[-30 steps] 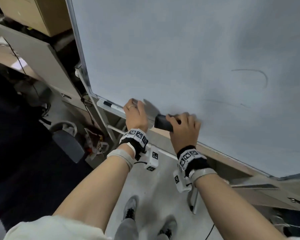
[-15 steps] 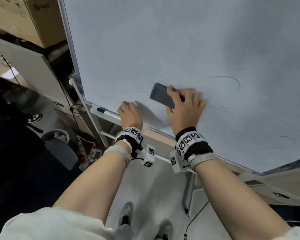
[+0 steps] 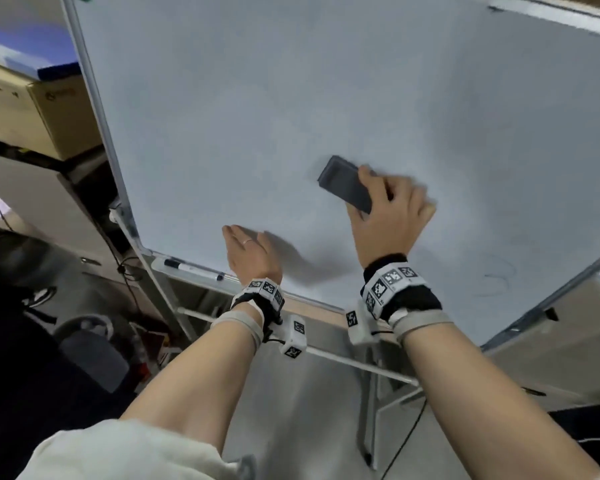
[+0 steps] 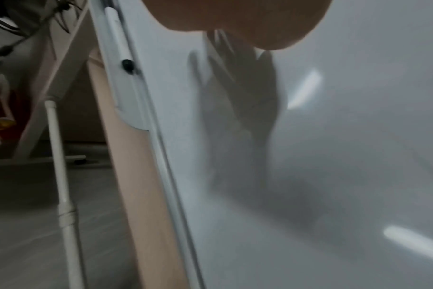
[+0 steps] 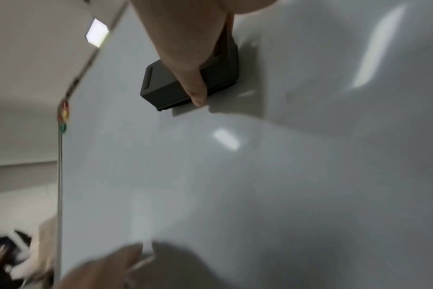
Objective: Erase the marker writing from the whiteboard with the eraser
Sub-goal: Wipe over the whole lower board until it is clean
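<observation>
The whiteboard (image 3: 257,98) fills the head view, tilted. My right hand (image 3: 383,199) grips a dark grey block eraser (image 3: 343,185) and holds it flat against the board near its middle. In the right wrist view my thumb lies across the eraser (image 5: 171,84) on the whiteboard (image 5: 284,176). My left hand (image 3: 243,244) rests with straight fingers on the board just above its bottom edge, holding nothing. Faint marker curves (image 3: 499,277) show at the lower right. In the left wrist view only the palm (image 4: 235,19) and its reflection on the whiteboard (image 4: 346,156) show.
A marker (image 3: 191,268) lies in the tray under the board's bottom left. The stand's legs (image 3: 371,410) run down to the floor. A cardboard box (image 3: 42,112) and a chair (image 3: 90,355) are at the left. Coloured magnets (image 5: 63,117) sit at the board's edge.
My right hand has carried the eraser up from the bottom edge toward the board's middle. My left hand has moved from the tray edge onto the board. The long marker arc is no longer visible.
</observation>
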The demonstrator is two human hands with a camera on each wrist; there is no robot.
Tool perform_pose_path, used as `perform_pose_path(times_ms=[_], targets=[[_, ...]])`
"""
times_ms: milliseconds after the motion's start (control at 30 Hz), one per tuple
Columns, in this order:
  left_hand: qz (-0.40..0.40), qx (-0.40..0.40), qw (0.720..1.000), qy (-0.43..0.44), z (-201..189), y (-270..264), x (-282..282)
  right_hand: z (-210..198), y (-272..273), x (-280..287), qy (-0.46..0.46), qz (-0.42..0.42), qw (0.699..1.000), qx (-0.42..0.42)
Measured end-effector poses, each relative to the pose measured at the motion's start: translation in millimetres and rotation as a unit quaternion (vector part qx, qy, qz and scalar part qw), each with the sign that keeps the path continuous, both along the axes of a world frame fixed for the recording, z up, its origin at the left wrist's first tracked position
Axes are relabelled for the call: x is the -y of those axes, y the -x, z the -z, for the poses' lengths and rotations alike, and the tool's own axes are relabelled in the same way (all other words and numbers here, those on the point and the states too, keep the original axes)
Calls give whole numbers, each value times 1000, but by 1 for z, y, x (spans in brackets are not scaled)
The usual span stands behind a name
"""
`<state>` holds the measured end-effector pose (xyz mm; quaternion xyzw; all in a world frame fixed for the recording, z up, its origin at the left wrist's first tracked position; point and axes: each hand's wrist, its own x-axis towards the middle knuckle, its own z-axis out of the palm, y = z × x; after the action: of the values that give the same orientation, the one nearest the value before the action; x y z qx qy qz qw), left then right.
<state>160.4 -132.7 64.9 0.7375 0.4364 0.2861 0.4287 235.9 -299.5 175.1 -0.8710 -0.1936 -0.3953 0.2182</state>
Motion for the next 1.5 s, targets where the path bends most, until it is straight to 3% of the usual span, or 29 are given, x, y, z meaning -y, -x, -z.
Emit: perform_pose_path(times_ms=[67,133,333,400,467,633,700,800,900,1000,1200,1267,1367,1500], targets=[[-7,37,999,10,-21,-11,16,-28,-12,18,-14,17,999,24],[5,29,1000,-1,-28,-21,28,-27,-14,30,-3,26,999,22],[32,32,999,-10,5,-19,37,76,12,43,141,-59,984,-88],[34,32,999,5,8,-18,41,93,19,44,136,-66,982,-113],[35,29,999,14,8,-19,45,87,18,46,110,-67,985,-114],[24,7,1000,-3,-12,-27,56,26,-11,71,-10,-7,999,-47],[20,22,999,-40,-20,-29,67,19,-17,83,-5,3,1000,-16],[32,44,995,-86,-17,-29,86,45,-10,97,32,-19,999,-40],[47,-7,997,-61,2,-24,91,91,5,104,81,-30,991,-105],[50,-31,998,-31,11,-17,91,98,9,108,84,-37,988,-125],[64,8,997,30,-11,-31,101,4,-17,102,-49,28,997,-55],[56,32,996,64,-11,-33,106,-15,-23,103,-38,34,998,-27],[59,63,993,86,-4,-39,108,-5,-22,109,-15,35,999,-13],[54,85,993,65,11,-44,106,40,-9,119,37,39,997,-60]])
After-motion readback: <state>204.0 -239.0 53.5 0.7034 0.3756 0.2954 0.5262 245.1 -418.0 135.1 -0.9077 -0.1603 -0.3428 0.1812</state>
